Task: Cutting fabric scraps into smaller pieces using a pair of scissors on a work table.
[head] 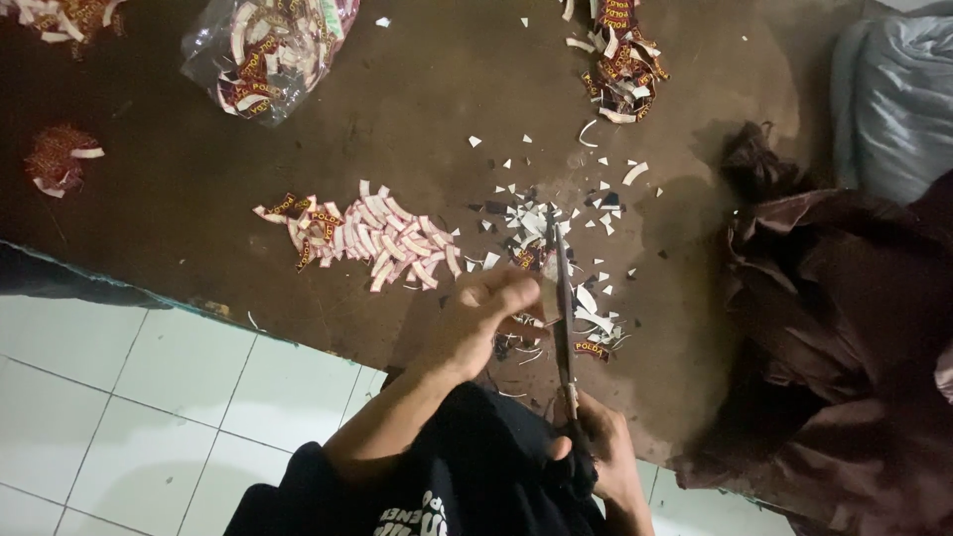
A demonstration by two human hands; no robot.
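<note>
**K:** Right hand [608, 452] is wrapped around the handles of the scissors [562, 308], low in the head view, near the table edge. Blades run up and away from the body, tips over the scrap pile. Can't tell whether the blades are parted or closed; they read as one thin line.

**M:** Left?

**K:** Left hand [488, 313] is pinched on a small label piece [549, 266] right against the blades, fingers curled. The piece is mostly hidden by the fingers, only a sliver shows.

**M:** Around it?

**K:** Dark brown table [199, 199]. White and maroon offcuts [556, 223] scattered under and beyond the blades. Just left of the hand, a fanned row of cut labels [372, 243], white backs up mostly. Further back: clear plastic bag of labels [270, 50], another loose heap [620, 60] at top centre. Small reddish clump [60, 159] far left.

**M:** Right side?

**K:** Dark brown cloth [844, 328] bunched on the table, grey sack [898, 99] behind it. White tiled floor [129, 397] below the table edge.
</note>
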